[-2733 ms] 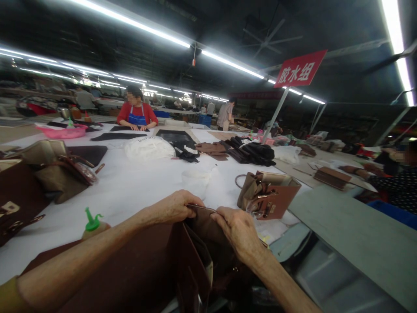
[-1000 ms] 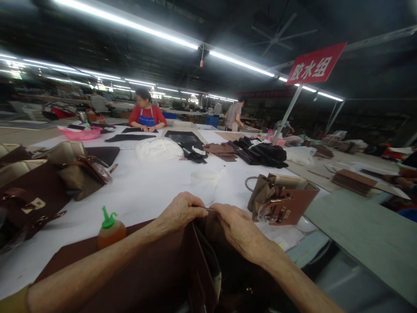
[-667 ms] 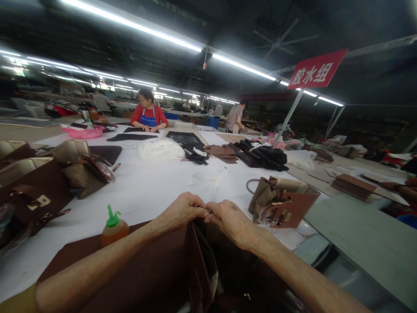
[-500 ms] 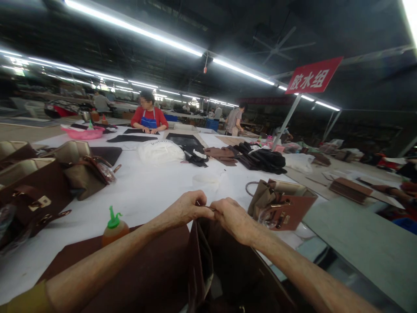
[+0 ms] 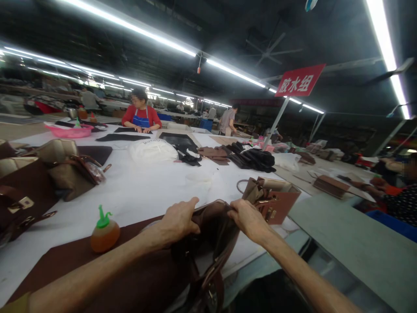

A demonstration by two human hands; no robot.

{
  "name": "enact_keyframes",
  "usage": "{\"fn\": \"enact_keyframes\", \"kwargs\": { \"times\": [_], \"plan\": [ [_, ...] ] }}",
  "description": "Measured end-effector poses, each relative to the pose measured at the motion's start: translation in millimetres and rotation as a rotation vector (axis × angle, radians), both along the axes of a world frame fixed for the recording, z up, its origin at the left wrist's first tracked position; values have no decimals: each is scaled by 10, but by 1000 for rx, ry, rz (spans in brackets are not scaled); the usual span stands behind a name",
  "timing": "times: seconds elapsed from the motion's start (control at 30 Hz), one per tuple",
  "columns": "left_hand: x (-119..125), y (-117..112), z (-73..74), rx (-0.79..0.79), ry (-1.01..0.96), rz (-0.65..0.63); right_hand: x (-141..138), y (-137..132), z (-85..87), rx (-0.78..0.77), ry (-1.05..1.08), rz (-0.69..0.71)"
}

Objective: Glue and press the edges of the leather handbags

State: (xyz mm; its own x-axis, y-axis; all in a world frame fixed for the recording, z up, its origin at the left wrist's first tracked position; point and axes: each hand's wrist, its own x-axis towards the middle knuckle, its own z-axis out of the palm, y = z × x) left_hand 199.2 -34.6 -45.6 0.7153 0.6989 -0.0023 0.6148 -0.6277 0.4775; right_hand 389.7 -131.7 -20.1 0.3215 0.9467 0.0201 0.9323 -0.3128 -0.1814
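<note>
A dark brown handbag (image 5: 224, 256) stands with its mouth spread in front of me, its inside in shadow. My left hand (image 5: 179, 221) closes over its left rim, thumb on the inner side and index finger pointing up; the other fingers are hidden behind the rim. On the far right corner of the same rim, my right hand (image 5: 249, 219) pinches the edge between thumb and bent fingers. Left of my left forearm, a squeeze bottle (image 5: 104, 237) of amber liquid with a green nozzle rests on a flat brown panel (image 5: 48, 265).
A finished-looking brown handbag (image 5: 283, 206) stands just beyond my right hand. More handbags (image 5: 29, 195) crowd the left side. Across the white table (image 5: 146, 182) lie a white plastic bag (image 5: 153, 150), black pieces (image 5: 250, 156) and a pink basin (image 5: 70, 131). A co-worker in red (image 5: 141, 115) sits opposite.
My hands were together at the bag's rim; now they are apart, with the bag's mouth opened between them. The bag has turned and tilted. My view has swung slightly right.
</note>
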Motion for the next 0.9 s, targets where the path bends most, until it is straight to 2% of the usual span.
{"fn": "enact_keyframes", "kwargs": {
  "times": [0.07,0.13,0.2,0.43,0.57,0.63,0.7,0.8,0.9],
  "plan": [
    [-29,111,6,11,22,-73,-4,-82,10,-3,33,18],
    [-75,235,54,-94,-3,-201,14,-155,38,-10,68,58],
    [-125,330,102,-210,-13,-277,35,-208,62,-14,92,106],
    [-216,387,73,-322,-58,-251,-5,-185,70,-6,123,195],
    [-243,375,73,-325,-125,-330,-8,-198,44,-6,190,248],
    [-247,364,108,-282,-117,-370,-3,-225,33,-1,231,248],
    [-229,332,154,-203,-61,-353,-11,-245,32,2,230,231],
    [-136,206,200,21,66,-238,-45,-246,43,12,190,218],
    [33,10,172,271,128,-166,-75,-237,50,26,153,192]
  ]
}}
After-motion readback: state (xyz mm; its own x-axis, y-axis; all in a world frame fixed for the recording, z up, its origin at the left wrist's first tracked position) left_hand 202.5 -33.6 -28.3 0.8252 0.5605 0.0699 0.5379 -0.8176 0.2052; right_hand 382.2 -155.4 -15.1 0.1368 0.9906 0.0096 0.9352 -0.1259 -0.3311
